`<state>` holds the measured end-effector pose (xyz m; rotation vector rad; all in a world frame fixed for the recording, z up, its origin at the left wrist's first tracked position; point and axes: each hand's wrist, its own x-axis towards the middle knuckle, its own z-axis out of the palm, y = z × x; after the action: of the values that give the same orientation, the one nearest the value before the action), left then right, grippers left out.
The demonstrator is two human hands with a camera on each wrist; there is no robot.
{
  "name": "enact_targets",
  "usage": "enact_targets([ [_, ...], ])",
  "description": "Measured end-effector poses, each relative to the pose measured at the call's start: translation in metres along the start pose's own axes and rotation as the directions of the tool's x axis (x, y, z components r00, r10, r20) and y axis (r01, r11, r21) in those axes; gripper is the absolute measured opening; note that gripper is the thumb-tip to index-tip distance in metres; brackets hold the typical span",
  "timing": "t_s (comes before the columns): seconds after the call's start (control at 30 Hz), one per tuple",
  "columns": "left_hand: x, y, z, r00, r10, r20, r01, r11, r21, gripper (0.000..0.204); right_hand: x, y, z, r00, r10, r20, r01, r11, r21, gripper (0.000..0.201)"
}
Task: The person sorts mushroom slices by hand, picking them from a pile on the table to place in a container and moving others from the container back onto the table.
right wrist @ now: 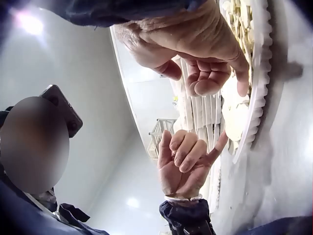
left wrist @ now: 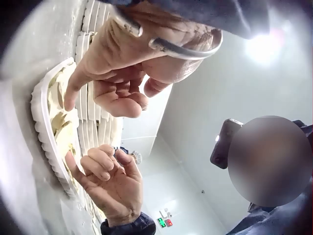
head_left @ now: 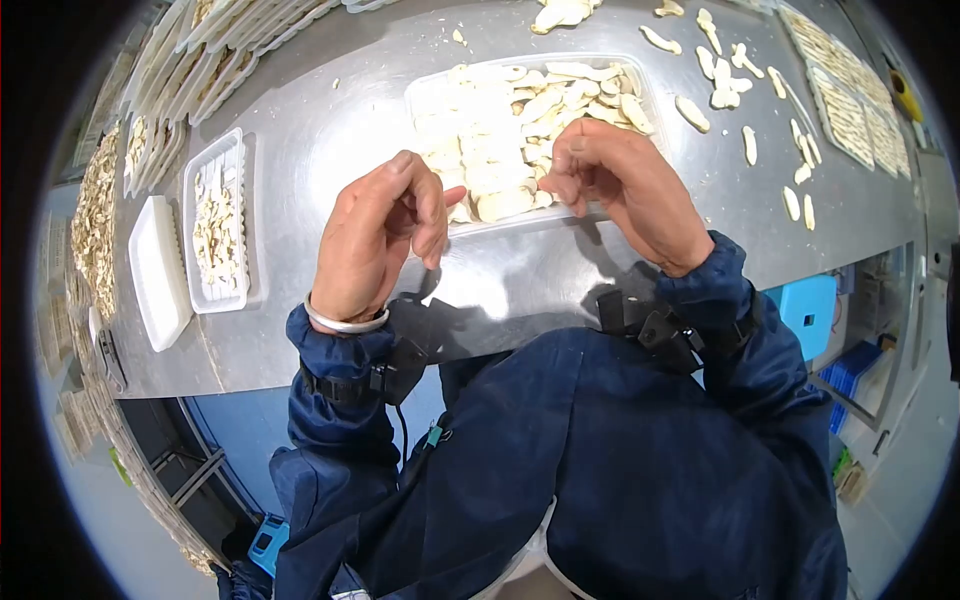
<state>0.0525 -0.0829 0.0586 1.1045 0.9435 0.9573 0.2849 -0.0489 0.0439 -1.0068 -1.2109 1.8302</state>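
Both hands hover over the near edge of a clear plastic tray (head_left: 500, 226) filled with pale mushroom slices (head_left: 540, 105). My left hand (head_left: 372, 235), with a light bracelet (head_left: 345, 325) at its wrist, is at the tray's near left. Most of its fingers bend loosely, and one reaches out to the slices. Across from it, my right hand (head_left: 630, 190) is over the near right part, its fingers also loosely bent. One finger of that right hand (left wrist: 117, 188) points down to the slices in the left wrist view. Nothing shows inside either hand.
Loose mushroom slices (head_left: 725, 85) lie on the metal table (head_left: 330, 100) at the far right, near filled trays (head_left: 850, 115). To the left stand a small tray with pieces (head_left: 218, 230), a white tray (head_left: 158, 270) on its side, and stacked trays (head_left: 190, 65).
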Motion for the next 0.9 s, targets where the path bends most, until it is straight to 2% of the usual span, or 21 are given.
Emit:
enact_targets([
  [0.1,-0.0021,0.0014,-0.0025,1.0,-0.029,-0.003,0.029,0.997,-0.077,0.043,-0.0014,-0.0013,-0.0003,1.0,0.008,-0.01,-0.008,1.0,0.003,0.023],
  [0.4,-0.0027,-0.002,-0.0021,0.999,-0.008,0.048,0.007,1.0,0.011,0.041,0.0005,0.002,-0.0003,1.0,0.024,0.009,-0.024,1.0,-0.01,0.023],
  [0.9,-0.0014,-0.003,-0.0034,1.0,0.013,0.029,-0.014,1.0,0.013,0.041,0.0021,0.0013,-0.0013,1.0,0.004,0.006,-0.004,1.0,-0.025,0.022],
])
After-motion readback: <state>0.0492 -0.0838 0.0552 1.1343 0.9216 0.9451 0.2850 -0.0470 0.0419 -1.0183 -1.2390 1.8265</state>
